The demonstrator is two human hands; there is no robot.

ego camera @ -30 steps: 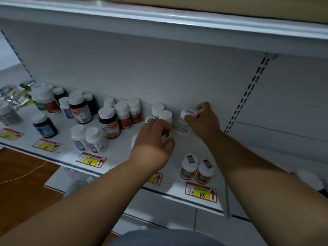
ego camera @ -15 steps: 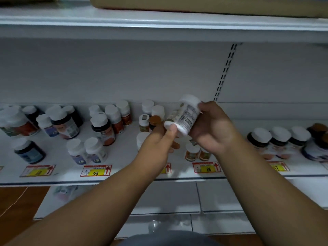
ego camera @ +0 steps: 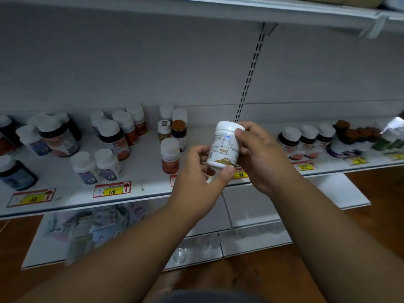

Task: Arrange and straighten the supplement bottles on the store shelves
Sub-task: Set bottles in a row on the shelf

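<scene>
I have a white supplement bottle (ego camera: 225,145) lifted off the shelf (ego camera: 142,171) and held in front of it, between both hands, roughly upright with a slight lean, its white cap at the top and its printed label facing me. My right hand (ego camera: 260,154) wraps the bottle from the right side; its fingers (ego camera: 241,133) curl over the cap and upper label, so that grip is closed around the bottle. My left hand (ego camera: 201,171) takes the bottle from below and the left, thumb under the base and fingertips on the lower left of the label, so that grip is closed on the same bottle.

Behind my hands, the shelf carries the other bottles standing upright. Just left of the held bottle is a white-capped bottle with a red label (ego camera: 170,156), and behind it, near the back wall, a small cluster (ego camera: 172,125) that includes one brown-capped bottle. Further left I see a loose group of dark and red-labelled bottles (ego camera: 118,132) and two small white bottles with purple labels (ego camera: 97,167) side by side near the front edge. At the far left stands a dark blue bottle (ego camera: 16,173). To the right of my hands, three dark bottles with white caps (ego camera: 305,141) stand in a row, with brown-capped ones (ego camera: 354,132) beyond them.

Yellow and red price tags (ego camera: 112,189) lie along the shelf's front edge. Below, a lower shelf (ego camera: 91,226) holds blurred packets I cannot identify.
</scene>
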